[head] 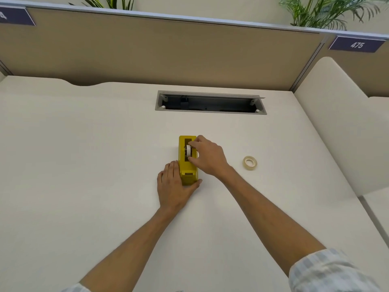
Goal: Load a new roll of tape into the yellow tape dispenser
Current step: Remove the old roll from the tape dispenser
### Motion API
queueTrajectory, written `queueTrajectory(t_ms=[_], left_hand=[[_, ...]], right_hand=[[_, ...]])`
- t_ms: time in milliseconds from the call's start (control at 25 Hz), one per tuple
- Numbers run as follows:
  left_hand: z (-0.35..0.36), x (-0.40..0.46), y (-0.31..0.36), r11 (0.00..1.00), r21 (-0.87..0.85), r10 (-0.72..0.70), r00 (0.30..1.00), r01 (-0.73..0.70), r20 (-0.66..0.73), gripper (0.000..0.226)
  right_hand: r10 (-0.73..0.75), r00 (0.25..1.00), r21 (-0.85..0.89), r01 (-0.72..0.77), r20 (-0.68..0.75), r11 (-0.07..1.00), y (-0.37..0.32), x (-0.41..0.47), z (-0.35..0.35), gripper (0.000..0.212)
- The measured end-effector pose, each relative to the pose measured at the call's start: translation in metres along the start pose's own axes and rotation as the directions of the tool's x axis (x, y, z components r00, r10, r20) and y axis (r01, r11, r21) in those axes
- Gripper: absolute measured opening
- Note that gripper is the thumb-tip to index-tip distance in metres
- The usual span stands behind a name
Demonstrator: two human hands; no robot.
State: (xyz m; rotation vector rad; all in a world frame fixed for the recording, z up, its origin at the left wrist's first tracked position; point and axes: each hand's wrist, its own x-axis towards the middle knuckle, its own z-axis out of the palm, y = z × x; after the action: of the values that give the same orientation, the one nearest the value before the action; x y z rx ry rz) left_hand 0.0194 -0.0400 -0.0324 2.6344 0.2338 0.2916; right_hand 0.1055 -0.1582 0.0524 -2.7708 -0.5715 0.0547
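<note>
The yellow tape dispenser (186, 163) stands on the white desk (105, 154), its long side pointing away from me. My left hand (173, 184) wraps its near end, thumb on the right side. My right hand (207, 155) reaches over the dispenser from the right, and its fingertips pinch a white spool (188, 150) that sits in the dispenser's slot. A roll of pale tape (249, 163) lies flat on the desk, to the right of my right hand and apart from it.
An open grey cable tray (210, 102) is set into the desk behind the dispenser. A tan partition (168, 51) closes the back, and a cream side panel (336, 123) rises on the right.
</note>
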Motion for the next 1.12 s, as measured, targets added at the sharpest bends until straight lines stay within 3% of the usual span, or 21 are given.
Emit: queueTrajectory(t_ms=[480, 840, 1120], left_hand=[[0.0031, -0.0007, -0.0033, 1.0, -0.002, 0.0, 1.0, 0.0, 0.019, 0.095], [-0.0008, -0.0037, -0.0013, 1.0, -0.014, 0.014, 1.0, -0.014, 0.011, 0.09], [-0.0026, -0.0041, -0.0011, 1.0, -0.017, 0.01, 0.999, -0.009, 0.034, 0.089]], right_hand=[[-0.018, 0.999, -0.006, 0.018, -0.029, 1.0, 0.0002, 0.0076, -0.0016, 0.043], [-0.009, 1.0, -0.025, 0.009, -0.017, 1.0, -0.0011, 0.0085, -0.001, 0.055], [-0.015, 0.999, -0.02, 0.014, -0.052, 1.0, -0.0015, 0.0106, -0.0029, 0.045]])
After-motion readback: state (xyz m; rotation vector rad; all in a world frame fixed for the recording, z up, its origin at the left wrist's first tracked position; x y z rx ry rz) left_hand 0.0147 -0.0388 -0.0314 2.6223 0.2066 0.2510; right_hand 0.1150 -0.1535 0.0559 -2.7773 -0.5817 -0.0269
